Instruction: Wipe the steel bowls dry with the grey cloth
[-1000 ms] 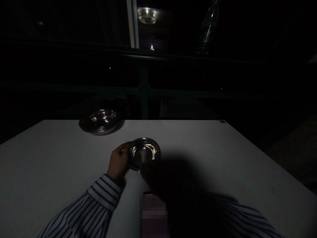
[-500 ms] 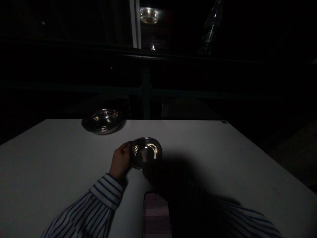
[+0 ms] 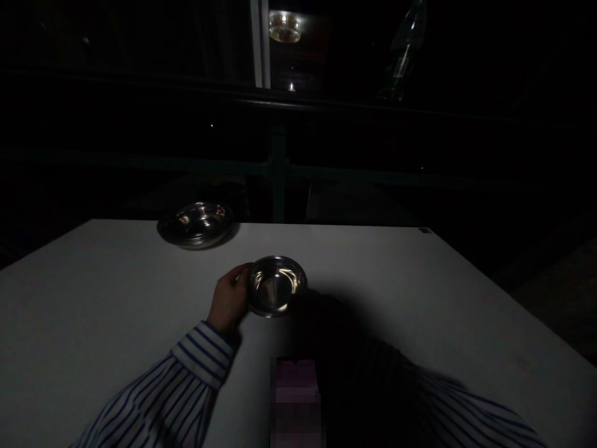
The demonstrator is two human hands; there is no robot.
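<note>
A shiny round metal bowl [image 3: 275, 287] is at the middle of the white table [image 3: 140, 292], its inside facing up toward me. My left hand [image 3: 229, 300] grips its left rim, fingers closed on the edge. My right hand [image 3: 317, 320] is in deep shadow at the bowl's lower right edge. Its fingers are lost in the dark, so I cannot tell whether it touches the rim. Both sleeves are striped blue and white. Below the hands, near me, lies a pinkish phone-like slab [image 3: 296, 379], partly blurred out.
A stack of metal bowls [image 3: 196, 227] stands at the table's far left edge. Behind the table are dark window bars [image 3: 278, 174] and a window frame [image 3: 261, 43]. A clear bottle [image 3: 403, 53] stands beyond, at upper right.
My right hand has shifted slightly to the right along the bowl's near edge. The left hand keeps its hold on the bowl. The whole view has drifted a little.
</note>
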